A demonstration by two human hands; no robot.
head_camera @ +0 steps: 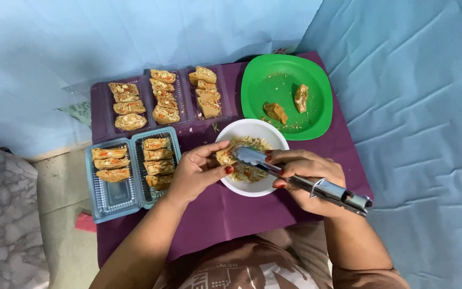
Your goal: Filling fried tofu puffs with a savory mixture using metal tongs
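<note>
From the head view, we are holding a roll [225, 156] in our left hand [196, 174] over the bowl [252, 184], while our right hand [308, 179] is gripping tongs [295, 179], filling it. At nine o'clock one tray [98, 206] is half-packed; at one o'clock two pieces are waiting on the plate [316, 75].

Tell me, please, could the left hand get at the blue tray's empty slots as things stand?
Probably yes. The left hand sits just right of the blue tray, with nothing lying between them, and the slots below the filled pieces are open. It does hold a stuffed piece over the white bowl, though.
</note>
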